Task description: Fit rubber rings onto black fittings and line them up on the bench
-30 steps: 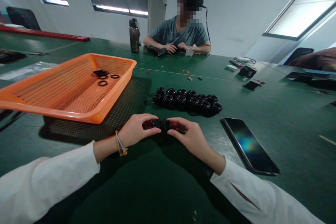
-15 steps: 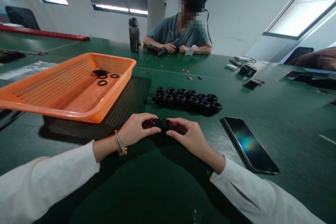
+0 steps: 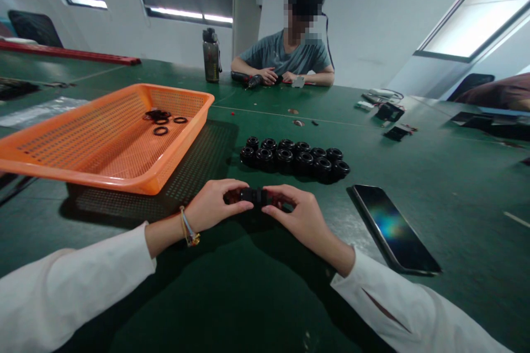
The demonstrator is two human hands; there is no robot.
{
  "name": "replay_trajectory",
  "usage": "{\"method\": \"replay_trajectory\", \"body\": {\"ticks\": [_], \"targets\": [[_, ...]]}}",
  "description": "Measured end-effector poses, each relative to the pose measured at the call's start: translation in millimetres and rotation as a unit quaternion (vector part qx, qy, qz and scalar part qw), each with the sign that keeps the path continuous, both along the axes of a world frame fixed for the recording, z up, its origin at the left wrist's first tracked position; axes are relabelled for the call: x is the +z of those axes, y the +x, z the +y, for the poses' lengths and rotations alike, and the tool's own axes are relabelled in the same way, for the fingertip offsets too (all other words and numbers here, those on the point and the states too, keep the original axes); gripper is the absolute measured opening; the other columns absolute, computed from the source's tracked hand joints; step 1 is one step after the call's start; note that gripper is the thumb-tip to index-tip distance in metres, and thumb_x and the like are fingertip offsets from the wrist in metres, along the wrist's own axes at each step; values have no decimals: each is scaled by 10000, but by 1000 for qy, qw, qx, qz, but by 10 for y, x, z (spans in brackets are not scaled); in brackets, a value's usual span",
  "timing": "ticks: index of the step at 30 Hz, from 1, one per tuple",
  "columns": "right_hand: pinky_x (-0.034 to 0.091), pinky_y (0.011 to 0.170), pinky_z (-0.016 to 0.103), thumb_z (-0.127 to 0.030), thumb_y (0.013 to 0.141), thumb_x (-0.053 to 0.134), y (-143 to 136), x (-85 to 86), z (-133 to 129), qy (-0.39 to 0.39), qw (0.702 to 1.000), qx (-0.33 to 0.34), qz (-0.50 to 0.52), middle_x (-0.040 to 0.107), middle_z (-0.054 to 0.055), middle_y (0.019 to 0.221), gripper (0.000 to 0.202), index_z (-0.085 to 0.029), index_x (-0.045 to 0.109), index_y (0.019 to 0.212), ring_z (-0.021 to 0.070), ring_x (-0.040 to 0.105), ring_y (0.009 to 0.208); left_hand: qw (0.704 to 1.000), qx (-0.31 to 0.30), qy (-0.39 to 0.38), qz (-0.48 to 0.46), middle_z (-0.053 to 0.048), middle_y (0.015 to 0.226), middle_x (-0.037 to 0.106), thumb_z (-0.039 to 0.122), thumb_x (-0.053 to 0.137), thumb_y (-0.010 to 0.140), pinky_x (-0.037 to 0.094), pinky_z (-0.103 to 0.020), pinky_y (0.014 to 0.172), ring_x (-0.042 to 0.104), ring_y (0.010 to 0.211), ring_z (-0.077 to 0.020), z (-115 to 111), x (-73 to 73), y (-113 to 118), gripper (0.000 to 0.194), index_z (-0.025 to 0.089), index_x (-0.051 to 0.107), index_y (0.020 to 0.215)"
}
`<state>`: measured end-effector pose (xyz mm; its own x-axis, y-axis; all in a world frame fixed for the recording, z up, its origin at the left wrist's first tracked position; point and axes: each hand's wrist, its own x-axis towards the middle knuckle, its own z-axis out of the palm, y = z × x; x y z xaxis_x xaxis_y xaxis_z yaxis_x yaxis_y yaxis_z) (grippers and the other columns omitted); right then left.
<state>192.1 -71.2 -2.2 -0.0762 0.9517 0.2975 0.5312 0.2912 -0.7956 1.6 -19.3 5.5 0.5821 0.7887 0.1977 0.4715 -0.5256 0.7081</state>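
A small black cylindrical part lies level between my two hands, just over the green table. My left hand pinches its left end with thumb and fingers. On its right end, my right hand is closed in the same way. Fine detail of the part is too dark to make out. Beyond the hands, several black round parts stand close together in two rows, with ring-shaped tops.
An orange perforated basket at left holds several black rings. A phone lies at right. Across the table sit a bottle, a power drill and a person. Black devices lie back right.
Both hands keep their grip on the black part and have hardly moved. The person across the table has shifted the head and body slightly.
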Motion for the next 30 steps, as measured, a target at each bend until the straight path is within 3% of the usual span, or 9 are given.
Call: {"method": "replay_trajectory", "body": {"ticks": [3, 12, 30], "targets": [[523, 642, 289, -143, 672, 671, -6, 4, 0, -7, 1000, 2, 10, 704, 46, 838, 365, -155, 647, 1036, 159, 634, 681, 1000, 5, 3, 0, -69, 863, 691, 341, 627, 724, 480, -231, 637, 614, 685, -159, 3, -3, -3, 340, 93, 661, 955], [533, 641, 303, -155, 690, 663, -8, 38, -6, -16, 1000, 1, -11, 726, 67, 848, 271, -133, 689, 959, 176, 655, 688, 1000, -3, 4, 0, -57, 848, 690, 318, 636, 729, 481, -225, 628, 615, 680, -155, -1, 3, 3, 309, 103, 661, 948], [516, 585, 276, -168, 670, 696, 7, 39, -8, 0, 1000, 16, -25, 725, 59, 805, 305, -133, 695, 973, 156, 635, 622, 1000, -9, 4, 5, -42, 815, 678, 298, 646, 730, 473, -217, 601, 603, 656, -145, -9, 10, 5, 267, 113, 655, 922]]}}
